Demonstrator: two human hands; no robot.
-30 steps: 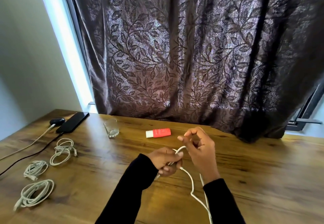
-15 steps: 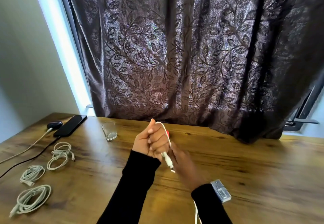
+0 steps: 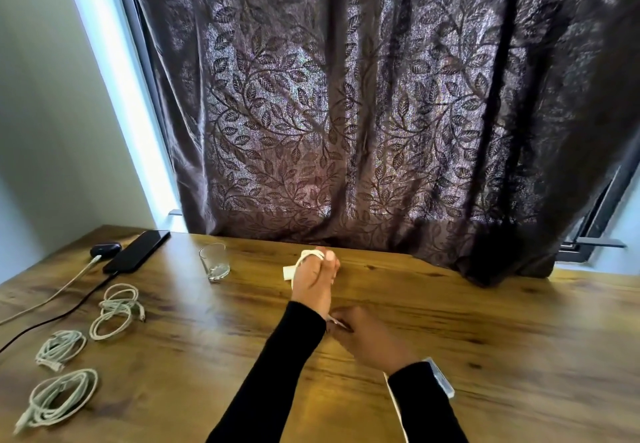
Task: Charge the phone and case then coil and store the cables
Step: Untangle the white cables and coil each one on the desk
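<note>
My left hand [image 3: 316, 281] is raised over the table's middle, fingers closed on a white cable [image 3: 308, 256] that loops over its fingertips. My right hand [image 3: 369, 337] sits lower, just behind the left wrist, pinching the same cable; the cable's tail runs down past my right sleeve. A black phone [image 3: 138, 250] and a dark earbud case [image 3: 105, 248] lie at the far left, each with a cord plugged in. Three coiled white cables [image 3: 116, 311] [image 3: 60, 347] [image 3: 57, 397] rest at the left.
A small clear glass [image 3: 214, 262] stands left of my hands. A white and red object [image 3: 288, 272] lies mostly hidden behind my left hand. A dark leaf-patterned curtain [image 3: 363, 113] hangs at the wooden table's [image 3: 519, 356] far edge.
My left hand has risen and stretched forward with the cable looped over it. My right hand has dropped from above to below the left wrist, drawing the cable down.
</note>
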